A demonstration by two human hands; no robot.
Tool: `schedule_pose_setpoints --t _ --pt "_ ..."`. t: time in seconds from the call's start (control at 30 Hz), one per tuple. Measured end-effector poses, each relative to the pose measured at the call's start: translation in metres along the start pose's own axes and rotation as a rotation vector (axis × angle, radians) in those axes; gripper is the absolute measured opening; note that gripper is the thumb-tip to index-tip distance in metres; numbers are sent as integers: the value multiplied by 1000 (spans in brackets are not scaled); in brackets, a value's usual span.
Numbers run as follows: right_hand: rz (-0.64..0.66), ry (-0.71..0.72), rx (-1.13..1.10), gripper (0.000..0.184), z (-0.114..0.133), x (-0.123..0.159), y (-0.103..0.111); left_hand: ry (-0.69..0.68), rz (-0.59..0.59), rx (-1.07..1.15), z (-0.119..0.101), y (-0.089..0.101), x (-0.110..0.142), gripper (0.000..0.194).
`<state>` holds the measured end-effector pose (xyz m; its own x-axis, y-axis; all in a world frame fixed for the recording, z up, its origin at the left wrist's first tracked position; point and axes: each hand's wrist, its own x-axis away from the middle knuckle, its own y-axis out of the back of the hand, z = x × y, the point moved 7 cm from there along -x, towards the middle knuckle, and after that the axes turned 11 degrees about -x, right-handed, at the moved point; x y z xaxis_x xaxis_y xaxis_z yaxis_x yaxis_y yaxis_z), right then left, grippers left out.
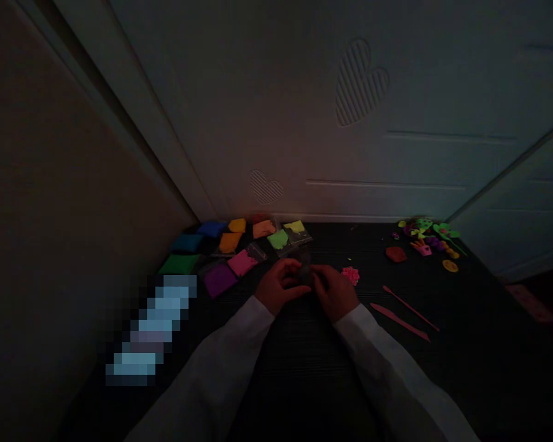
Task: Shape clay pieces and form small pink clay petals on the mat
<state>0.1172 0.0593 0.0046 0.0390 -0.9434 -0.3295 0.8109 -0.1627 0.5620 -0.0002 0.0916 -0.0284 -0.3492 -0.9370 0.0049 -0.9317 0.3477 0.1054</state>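
My left hand [283,286] and my right hand [334,291] meet over the middle of the dark table. Between their fingertips is a small dark grey thing [306,271], too dim to tell its kind. The left fingers curve round its left side, with the thumb stretched below. The right fingers pinch its right side. Just beyond my right hand lies a bumpy pink clay piece [350,275], partly hidden by the hand. To the right rest a flat pink modelling knife [400,321] and a thin pink modelling stick [411,308].
Bags of coloured clay, including a purple bag [219,279] and a green bag [179,264], lie at the back left. A pixelated bright rectangle [154,328] is nearer. At the back right are a reddish-brown lump [396,254] and several small colourful figures [424,230]. A white panel [276,123] rises behind.
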Motion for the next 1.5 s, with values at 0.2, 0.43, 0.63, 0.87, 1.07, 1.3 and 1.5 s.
schedule_pose_setpoints --t 0.2,0.43,0.63,0.87,1.07,1.3,1.5 --pt "-72 62 59 21 9 2 4 54 -34 30 -3 1 1 40" --pt "-51 59 -1 20 13 3 3 64 -130 -65 0 6 1 30" --pt "24 78 -52 18 17 4 -1 71 -25 36 1 0 3 40" --pt "-39 95 27 18 18 6 1 32 -159 -54 -7 4 5 30" --pt "-53 139 189 18 26 10 -7 -39 -278 -129 -10 10 4 23" --pt "-35 122 134 15 26 8 -13 -4 -359 -199 -6 18 0 21" --pt "-147 -91 -68 12 1 -1 7 -3 -165 -148 -5 10 1 18"
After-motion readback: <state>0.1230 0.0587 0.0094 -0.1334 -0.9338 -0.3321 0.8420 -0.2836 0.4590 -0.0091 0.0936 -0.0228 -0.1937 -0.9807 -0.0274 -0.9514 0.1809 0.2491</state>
